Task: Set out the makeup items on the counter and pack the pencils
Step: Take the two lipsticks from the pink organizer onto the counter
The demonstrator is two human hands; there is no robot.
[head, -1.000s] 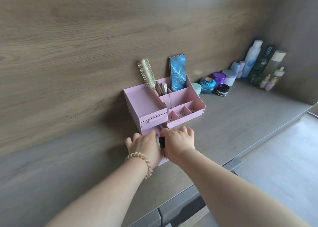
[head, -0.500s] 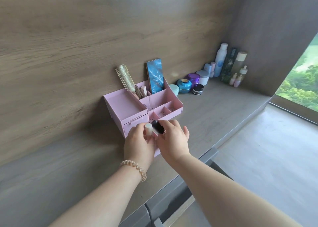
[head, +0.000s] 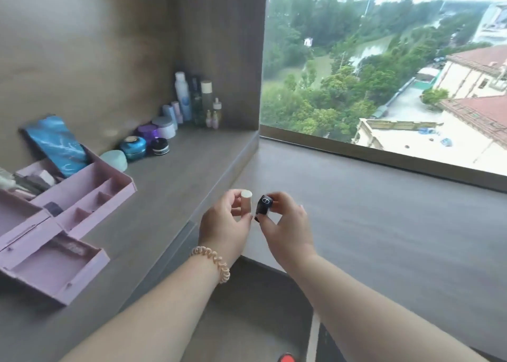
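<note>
My left hand point(head: 225, 224) grips a small cream-coloured tube point(head: 246, 203) upright by its sides. Beside it my right hand point(head: 285, 224) pinches a small black lipstick case point(head: 264, 207) with a white logo on its end. Both hands hover above the grey counter edge point(head: 208, 197), to the right of the pink organizer point(head: 82, 197). The organizer's bottom drawer point(head: 52, 271) stands pulled out. A blue palette point(head: 59, 142) leans in the organizer's back compartment, with pencils and tubes point(head: 30, 182) beside it, blurred.
Jars point(head: 134, 146) and tall bottles point(head: 192, 101) line the back of the counter up to the corner wall. A lower grey ledge point(head: 384, 224) runs along a large window point(head: 384, 60) on the right. A dark open drawer point(head: 247, 320) lies below my arms.
The hands lifted the cream tube and the black case away from the organizer's drawer and carried them right. The view swung right, bringing the window in.
</note>
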